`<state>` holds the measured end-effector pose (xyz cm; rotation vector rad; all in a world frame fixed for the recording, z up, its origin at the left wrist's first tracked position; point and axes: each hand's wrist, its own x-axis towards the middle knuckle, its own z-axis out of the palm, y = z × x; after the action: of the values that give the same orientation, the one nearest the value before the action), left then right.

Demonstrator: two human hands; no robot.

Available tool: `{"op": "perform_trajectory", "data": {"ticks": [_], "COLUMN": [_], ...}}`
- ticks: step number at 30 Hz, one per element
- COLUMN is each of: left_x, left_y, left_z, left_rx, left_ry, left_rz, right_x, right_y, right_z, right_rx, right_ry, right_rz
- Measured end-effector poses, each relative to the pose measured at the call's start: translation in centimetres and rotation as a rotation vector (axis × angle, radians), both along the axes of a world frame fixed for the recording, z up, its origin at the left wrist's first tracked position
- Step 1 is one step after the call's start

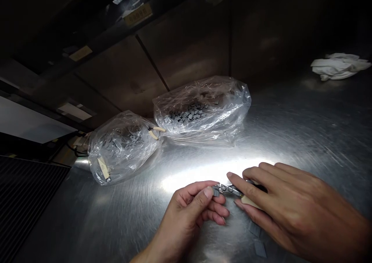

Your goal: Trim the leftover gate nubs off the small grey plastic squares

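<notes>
My left hand [190,210] pinches a small grey plastic piece [216,192] between thumb and forefinger, the other fingers curled below. My right hand [293,206] is closed round a pair of nippers [231,189] with a metal head and pale handles. Their jaws point left and meet the grey piece; whether they touch it or bite into it I cannot tell. Beneath my right hand, a flat grey piece [260,248] lies on the metal table [139,224], with another grey piece [255,229] close by, partly hidden by the hand.
Behind my hands rests a clear plastic bag [226,117] of many small grey pieces. A second clear bag [124,166] with similar pieces sits at its left. Cream-coloured handles [154,133] show between them. A crumpled white cloth [338,67] lies far right. A dark wall [186,53] stands behind.
</notes>
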<state>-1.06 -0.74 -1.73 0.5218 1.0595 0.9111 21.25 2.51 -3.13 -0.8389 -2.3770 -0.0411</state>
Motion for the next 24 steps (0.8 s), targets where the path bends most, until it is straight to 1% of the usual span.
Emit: {"op": "perform_trajectory", "data": {"ticks": [5, 12, 24], "left_x": [-0.03, 0.12, 0.12], "left_y": [0.02, -0.07, -0.07], "left_z": [-0.34, -0.15, -0.18], "left_rx": [0.024, 0.032, 0.043], "left_ry": [0.006, 0.043, 0.076], "left_rz": [-0.006, 0.002, -0.011], "right_x": [-0.17, -0.13, -0.01], "right_y": [-0.12, -0.09, -0.37], "right_z": [0.08, 0.27, -0.02], "right_rx": [0.019, 0.021, 0.010], "right_ry": [0.004, -0.018, -0.041], "right_rz": [-0.001, 0.008, 0.033]}}
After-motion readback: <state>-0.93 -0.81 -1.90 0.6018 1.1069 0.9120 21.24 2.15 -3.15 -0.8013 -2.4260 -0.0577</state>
